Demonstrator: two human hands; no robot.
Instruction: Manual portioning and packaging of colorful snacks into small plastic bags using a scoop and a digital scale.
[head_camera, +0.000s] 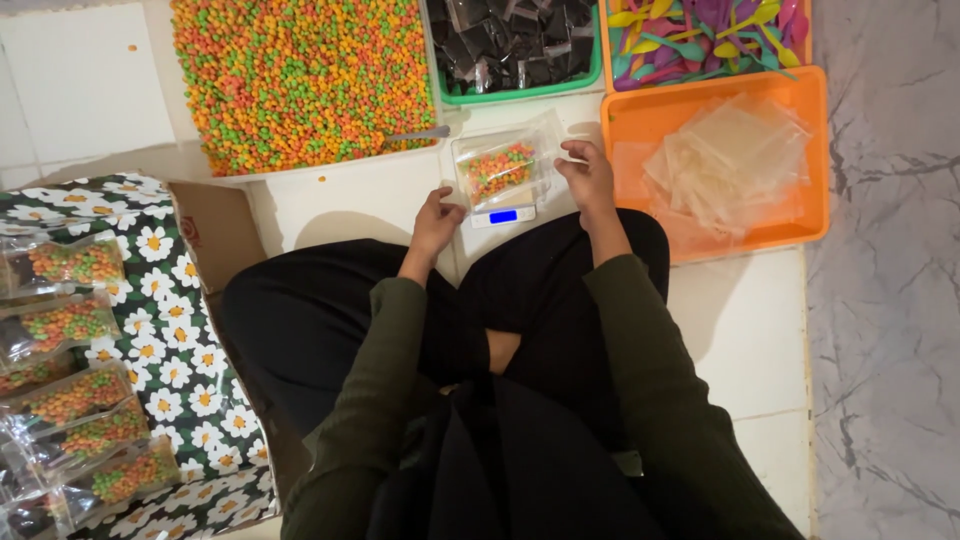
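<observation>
White floor tiles (330, 205) carry everything here, with grey marbled flooring off to the right. I sit cross-legged over a small digital scale (503, 214) whose display glows blue, and on it lies a clear plastic bag (500, 165) partly filled with orange, green and yellow puffed snack pellets. My left hand (436, 222) rests curled at the scale's left edge, fingers folded in and gripping nothing that I can see. My right hand (588, 172) pinches the bag's right edge between fingertips. Beyond the scale sits a wide white tray of loose pellets (300, 75) with a metal scoop handle (420, 133) poking out; a green tray of dark sachets (515, 45) and an orange tray of coloured plastic spoons (700, 35) lie further back, and an orange tray of empty clear bags (730, 160) is just right of my right hand. Filled bags (70, 330) lie on a daisy-print box lid (175, 370) at left.

The risk I see — the fingers resting on the bag could skew the reading, and a tug could tip pellets onto the tiles.
</observation>
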